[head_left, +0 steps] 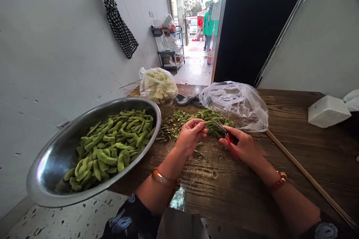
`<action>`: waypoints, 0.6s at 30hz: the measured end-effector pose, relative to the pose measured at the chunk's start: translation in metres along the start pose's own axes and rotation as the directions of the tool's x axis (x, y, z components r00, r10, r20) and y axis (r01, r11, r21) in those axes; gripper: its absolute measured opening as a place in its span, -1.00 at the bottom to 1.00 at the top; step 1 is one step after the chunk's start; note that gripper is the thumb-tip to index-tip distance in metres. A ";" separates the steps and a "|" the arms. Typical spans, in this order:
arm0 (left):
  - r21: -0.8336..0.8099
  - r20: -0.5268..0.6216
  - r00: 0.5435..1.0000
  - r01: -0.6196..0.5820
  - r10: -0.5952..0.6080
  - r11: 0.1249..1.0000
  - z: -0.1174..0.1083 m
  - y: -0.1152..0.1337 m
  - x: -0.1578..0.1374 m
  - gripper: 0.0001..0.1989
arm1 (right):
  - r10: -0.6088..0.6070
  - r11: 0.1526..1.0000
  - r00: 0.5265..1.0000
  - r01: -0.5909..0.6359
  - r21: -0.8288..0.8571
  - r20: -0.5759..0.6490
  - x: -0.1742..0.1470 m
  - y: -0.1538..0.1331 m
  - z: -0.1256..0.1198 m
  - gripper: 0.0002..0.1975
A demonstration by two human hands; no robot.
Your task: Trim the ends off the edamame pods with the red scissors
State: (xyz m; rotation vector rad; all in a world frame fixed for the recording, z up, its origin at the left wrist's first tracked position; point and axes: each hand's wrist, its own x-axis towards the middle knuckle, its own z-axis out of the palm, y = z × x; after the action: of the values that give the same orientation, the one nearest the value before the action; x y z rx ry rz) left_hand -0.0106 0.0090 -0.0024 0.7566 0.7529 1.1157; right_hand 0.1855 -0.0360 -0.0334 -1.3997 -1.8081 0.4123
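Between thumb and fingers, my left hand (192, 134) pinches a green edamame pod (209, 123) over the table. My right hand (243, 145) is closed round the red handles of a pair of scissors (230, 142), whose blades point left toward that pod. Behind both hands lies a pile of edamame pods (214, 114), with small trimmed bits (171, 124) spread to its left. A large steel bowl (50, 179) at the left holds many edamame pods (112, 147).
A bag of cauliflower (158, 85), a grey cloth (187, 99) and a crumpled clear plastic bag (238, 101) lie at the table's back. Wooden sticks (305, 173) cross the right side, near a white foam block (328, 111). Beyond stand a trolley (169, 50) and an open doorway.
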 end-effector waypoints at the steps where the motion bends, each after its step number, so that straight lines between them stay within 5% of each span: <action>1: -0.003 0.007 1.000 0.006 -0.006 1.000 0.001 -0.001 -0.001 -0.64 | -0.006 1.000 1.000 0.006 0.002 0.010 0.000 0.000 0.000 -0.51; 18: 0.251 0.156 0.988 -0.038 -0.002 0.967 0.012 -0.015 -0.010 -0.74 | -0.060 0.998 0.996 0.061 -0.014 0.060 -0.001 -0.002 0.000 -0.54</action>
State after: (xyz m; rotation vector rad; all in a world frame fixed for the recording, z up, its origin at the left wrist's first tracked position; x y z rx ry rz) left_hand 0.0043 -0.0059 -0.0072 1.0559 0.7648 0.9736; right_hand 0.1843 -0.0380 -0.0323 -1.3526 -1.9004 0.4125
